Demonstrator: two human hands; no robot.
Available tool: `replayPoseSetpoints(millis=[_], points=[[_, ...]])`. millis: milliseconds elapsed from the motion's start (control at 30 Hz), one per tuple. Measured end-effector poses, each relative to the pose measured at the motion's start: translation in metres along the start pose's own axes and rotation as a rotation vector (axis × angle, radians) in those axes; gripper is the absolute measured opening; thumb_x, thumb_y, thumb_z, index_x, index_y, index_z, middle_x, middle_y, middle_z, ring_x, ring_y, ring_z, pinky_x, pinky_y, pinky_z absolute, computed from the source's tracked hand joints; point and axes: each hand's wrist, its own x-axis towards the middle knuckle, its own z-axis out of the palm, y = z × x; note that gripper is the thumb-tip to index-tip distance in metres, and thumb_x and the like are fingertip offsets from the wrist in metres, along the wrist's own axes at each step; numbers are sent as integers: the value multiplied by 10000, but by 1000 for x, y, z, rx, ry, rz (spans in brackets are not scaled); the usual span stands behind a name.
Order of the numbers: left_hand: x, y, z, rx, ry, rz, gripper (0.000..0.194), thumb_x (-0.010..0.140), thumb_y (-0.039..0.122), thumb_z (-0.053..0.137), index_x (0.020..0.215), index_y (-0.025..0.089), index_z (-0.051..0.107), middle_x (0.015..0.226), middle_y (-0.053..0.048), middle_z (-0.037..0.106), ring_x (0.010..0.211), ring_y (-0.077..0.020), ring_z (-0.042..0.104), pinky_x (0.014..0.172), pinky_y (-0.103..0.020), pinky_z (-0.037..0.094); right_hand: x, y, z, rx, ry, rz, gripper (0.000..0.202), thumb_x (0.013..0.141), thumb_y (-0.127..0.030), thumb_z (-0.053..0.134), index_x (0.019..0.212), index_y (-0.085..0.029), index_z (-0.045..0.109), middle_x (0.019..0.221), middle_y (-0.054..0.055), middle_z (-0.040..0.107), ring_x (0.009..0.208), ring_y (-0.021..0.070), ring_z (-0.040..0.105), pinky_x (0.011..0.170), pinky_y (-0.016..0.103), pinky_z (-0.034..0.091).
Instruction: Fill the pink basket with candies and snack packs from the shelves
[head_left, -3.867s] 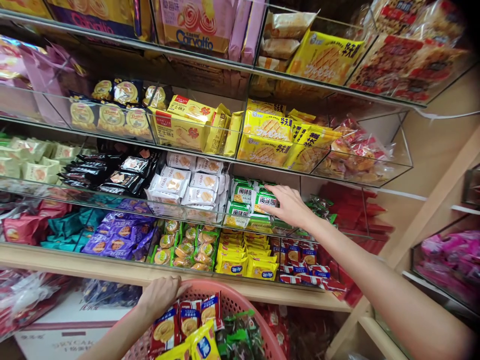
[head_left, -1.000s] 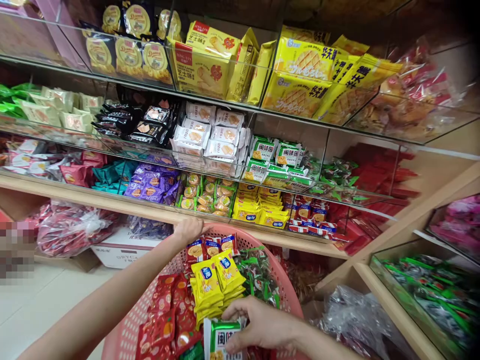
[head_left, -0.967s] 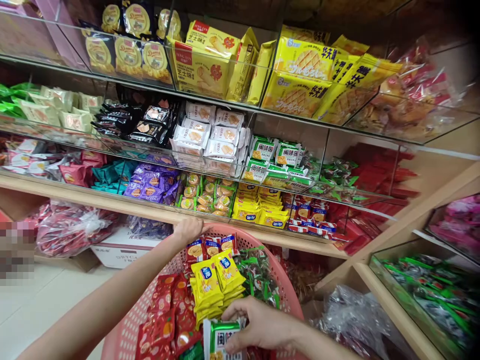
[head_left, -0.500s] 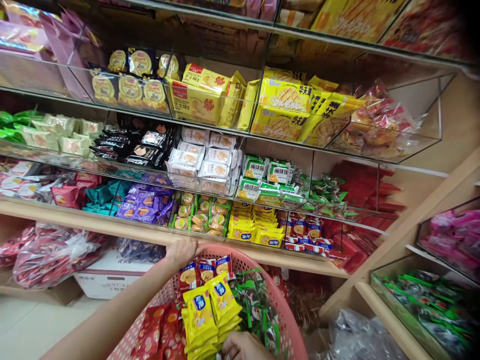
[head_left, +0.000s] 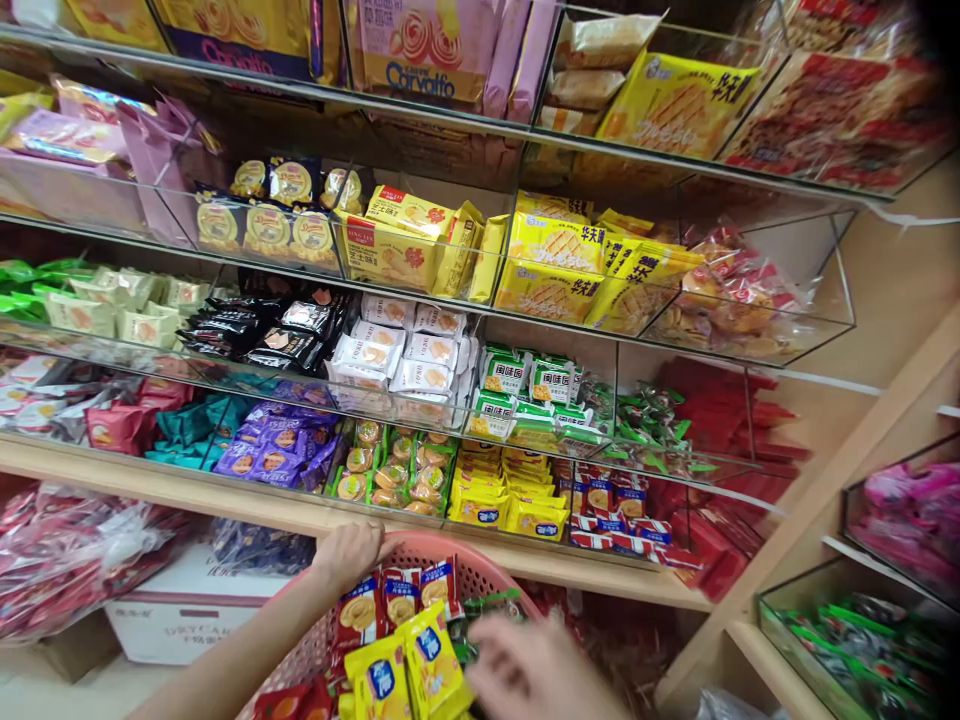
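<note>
My left hand [head_left: 351,555] is closed over the far rim of a pink perforated plastic basket [head_left: 465,552]. Inside the basket, red-and-blue biscuit packets [head_left: 401,598] stand at the back, with yellow snack packets [head_left: 409,665] in front of them. Red packets [head_left: 289,702] lie at the lower left, and green-and-clear packets [head_left: 480,612] are partly covered at the right. Over the basket's right side, beside the yellow packets, is my right hand [head_left: 536,665]. Motion smears its fingers, so whether it holds anything does not show.
Clear-fronted shelves hold yellow waffle packs [head_left: 555,245], white packets [head_left: 405,350], purple packets [head_left: 277,440] and yellow packets [head_left: 510,495]. The wooden shelf edge [head_left: 187,485] runs just behind the basket. Below it are a white carton [head_left: 180,620] and bagged red packets [head_left: 75,560]. A side bin [head_left: 862,640] stands right.
The view has tilted up, so the shelves and basket sit lower in it. My right hand has risen from the yellow packets toward the basket's right side. My left hand keeps the rim.
</note>
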Motion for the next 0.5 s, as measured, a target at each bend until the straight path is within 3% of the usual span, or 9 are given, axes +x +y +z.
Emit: replayPoseSetpoints(millis=[133,233,333,500], points=[[0,0,3,-1,4,-6,683,859,568,142,783,102,636,646,-161,647,631,-239,626,570,-295,411,52,-32,-93,-273,534,-352,237,855,-306,404,991,-207,571,842,30,633,745,149,577,711,307,446],[0,0,3,0,-7,-7,677,864,559,145,775,102,636,651,-163,648,637,-242,626,569,-296,409,100,-40,-145,-550,693,-494,259,849,-246,418,1065,-174,540,1018,78,589,922,199,530,816,353,417],[0,0,1,10,-17,-18,657,867,551,165,778,101,635,669,-162,653,646,-237,628,574,-290,412,143,-34,-170,-793,752,-437,338,818,-244,471,1140,-151,511,1147,112,525,1029,265,457,854,406,393],[0,0,0,6,-22,-30,637,863,556,189,779,104,630,668,-156,654,637,-233,629,576,-292,420,176,-21,-176,-977,737,-272,400,796,-328,513,1148,-138,521,1230,149,457,1077,323,406,842,446,380]])
